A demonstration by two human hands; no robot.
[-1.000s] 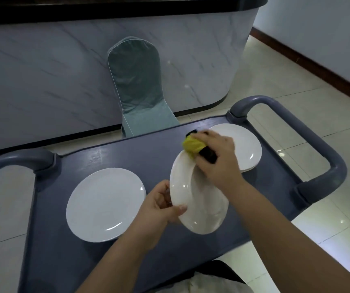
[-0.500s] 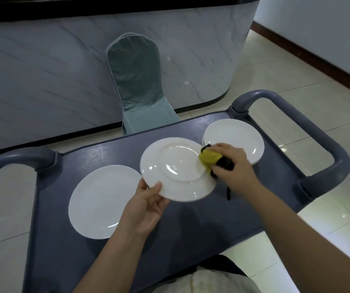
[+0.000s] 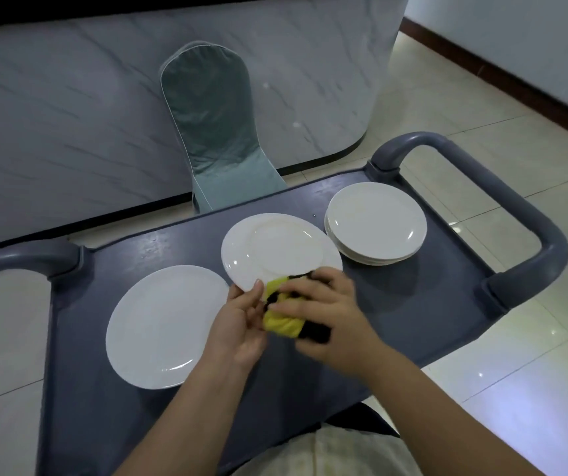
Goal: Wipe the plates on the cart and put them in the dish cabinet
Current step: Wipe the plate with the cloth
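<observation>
Head view. Thumb on top and the other fingers hidden beneath, the left hand [image 3: 241, 317] pinches the near rim of the plate [image 3: 275, 255]. This grip leaves nearly the whole face free for wiping. The right hand [image 3: 327, 314] curls its fingers over a folded yellow-and-black cloth [image 3: 284, 322] and presses it onto that same rim, right beside the left thumb, so the cloth's push lands close to where the plate is gripped. The right hand is slightly blurred.

The plate is held off the cart [image 3: 104, 407] with a raised foot ring facing up, which suggests the underside is being wiped. It sits between a lone plate [image 3: 165, 324], lying flat to the left, and a stack [image 3: 375, 223] to the right. Its far edge overlaps the stack in the picture, but whether they touch cannot be told.

Judged from this layout, the stack is probably the unwiped supply and the lone plate the start of a finished pile, with most of the task remaining. Beyond the cart stand a covered chair [image 3: 213, 132] and a marble-faced counter [image 3: 69, 115]. No dish cabinet is in view.
</observation>
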